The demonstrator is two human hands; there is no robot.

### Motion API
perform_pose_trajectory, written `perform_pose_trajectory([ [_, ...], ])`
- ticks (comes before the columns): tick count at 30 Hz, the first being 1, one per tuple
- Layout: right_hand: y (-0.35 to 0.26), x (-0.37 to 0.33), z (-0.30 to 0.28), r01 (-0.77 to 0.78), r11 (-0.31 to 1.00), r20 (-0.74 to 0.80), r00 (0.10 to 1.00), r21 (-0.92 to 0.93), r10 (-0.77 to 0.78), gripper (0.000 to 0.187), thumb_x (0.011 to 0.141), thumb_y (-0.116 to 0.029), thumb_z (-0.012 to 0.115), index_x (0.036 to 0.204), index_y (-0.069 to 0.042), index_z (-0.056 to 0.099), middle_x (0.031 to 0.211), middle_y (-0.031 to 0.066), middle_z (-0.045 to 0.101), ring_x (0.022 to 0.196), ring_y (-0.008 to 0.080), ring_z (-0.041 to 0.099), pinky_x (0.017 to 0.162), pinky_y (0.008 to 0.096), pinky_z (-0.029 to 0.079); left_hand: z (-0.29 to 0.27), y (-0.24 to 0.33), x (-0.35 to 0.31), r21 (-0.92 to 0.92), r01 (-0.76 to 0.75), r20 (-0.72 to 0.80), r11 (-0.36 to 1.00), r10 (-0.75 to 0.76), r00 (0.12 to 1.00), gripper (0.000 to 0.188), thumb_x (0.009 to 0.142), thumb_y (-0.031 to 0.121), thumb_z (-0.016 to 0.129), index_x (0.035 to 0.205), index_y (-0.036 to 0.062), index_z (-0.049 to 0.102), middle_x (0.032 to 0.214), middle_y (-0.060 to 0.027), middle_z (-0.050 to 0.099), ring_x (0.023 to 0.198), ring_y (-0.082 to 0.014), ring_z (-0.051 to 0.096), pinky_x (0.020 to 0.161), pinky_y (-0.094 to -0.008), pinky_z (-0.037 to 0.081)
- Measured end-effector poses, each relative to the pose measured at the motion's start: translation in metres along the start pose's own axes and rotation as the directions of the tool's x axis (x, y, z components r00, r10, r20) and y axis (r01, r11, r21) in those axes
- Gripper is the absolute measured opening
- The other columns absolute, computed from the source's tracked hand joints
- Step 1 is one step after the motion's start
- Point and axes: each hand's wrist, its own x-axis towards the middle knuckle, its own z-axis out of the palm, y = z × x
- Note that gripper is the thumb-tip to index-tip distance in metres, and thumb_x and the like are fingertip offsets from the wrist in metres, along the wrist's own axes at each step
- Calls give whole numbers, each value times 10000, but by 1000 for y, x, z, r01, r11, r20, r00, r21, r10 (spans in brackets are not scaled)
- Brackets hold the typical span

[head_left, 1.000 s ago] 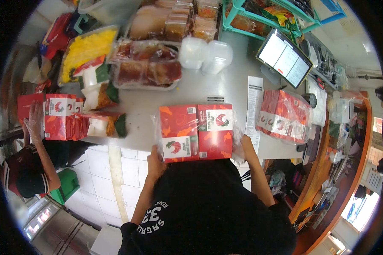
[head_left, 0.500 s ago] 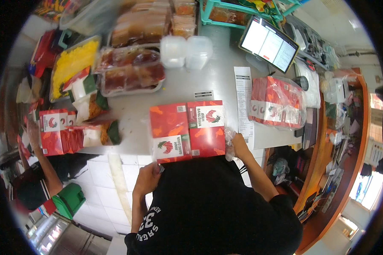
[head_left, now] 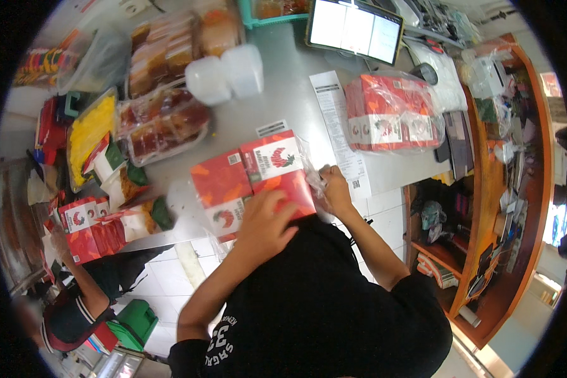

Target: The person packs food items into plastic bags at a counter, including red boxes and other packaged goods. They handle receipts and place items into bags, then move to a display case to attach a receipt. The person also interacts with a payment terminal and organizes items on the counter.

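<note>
While the right hand (head_left: 335, 192) is clamped on the clear plastic bag (head_left: 314, 181), the left hand (head_left: 268, 223), fingers apart, is over the red boxes (head_left: 249, 173); contact cannot be confirmed. The boxes appear bagged, closing apparently outstanding. Beyond the right hand, another bag of boxes (head_left: 394, 110) looks filled. Half a second earlier, the left hand gripped plastic left of the boxes.

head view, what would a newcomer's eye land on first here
Probably the red boxes in front of the person, at the near edge of the metal counter, with the left hand over them and the right hand gripping clear plastic at their right side. Next, the bright yellow heap at far left and the lit tablet at the top.
</note>
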Motion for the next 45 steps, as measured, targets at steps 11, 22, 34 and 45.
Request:
perform_pose_trajectory([
  [11, 2, 6, -29, 129, 980, 444, 895, -149, -50, 283, 729, -207, 666, 833, 56, 647, 839, 259, 670, 835, 409, 672, 750, 455, 542, 52, -2, 40, 437, -117, 104, 892, 79, 991, 560, 639, 102, 747, 1177, 172, 613, 1344, -114, 403, 1305, -358, 337, 992, -577, 293],
  [22, -9, -3, -29, -49, 993, 280, 957, -106, 77, 404, 674, -221, 779, 971, 33, 674, 902, 290, 660, 865, 446, 651, 779, 459, 539, 61, -6, 27, 514, -86, 33, 853, 80, 996, 689, 640, 185, 781, 1283, 198, 535, 1414, -156, 395, 1346, -372, 333, 992, -589, 303],
  [34, 13, -5, -2, -102, 982, 156, 980, -157, 126, 357, 700, -253, 751, 952, -5, 704, 845, 237, 677, 811, 461, 640, 788, 479, 535, 82, -14, 33, 611, -106, -92, 785, 203, 975, 225, 812, 202, 611, 1033, 237, 629, 1319, -86, 490, 1283, -345, 417, 931, -583, 315],
  [45, 0, 8, -6, -149, 983, 77, 987, 110, 141, 292, 726, -195, 710, 947, -4, 706, 867, 282, 665, 872, 427, 655, 807, 464, 528, 81, -6, 38, 673, -144, -43, 726, 233, 972, 208, 807, 193, 616, 1010, 233, 638, 1268, -69, 509, 1256, -356, 433, 924, -600, 315],
])
